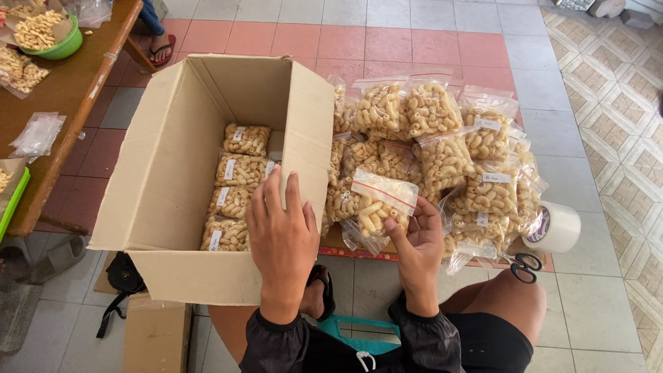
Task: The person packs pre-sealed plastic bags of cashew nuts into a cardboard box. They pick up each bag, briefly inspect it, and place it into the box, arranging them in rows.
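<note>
Cardboard box (173, 173) open on floor, near-right corner covered by left hand (282, 231), fingers together, flat against the wall edge. Four clear snack bags (235, 197) in a row visible inside; box bottom beyond them hidden by the right wall. Right hand (416, 242) pinching one snack bag (378, 204) just right of the box. Heap of filled bags (442, 148) behind it; lower layers buried, count not readable. Tape roll (556, 226) and scissors (527, 266) at heap's right edge. Green bowl (59, 45) on wooden table (62, 103), cut off top left.
</note>
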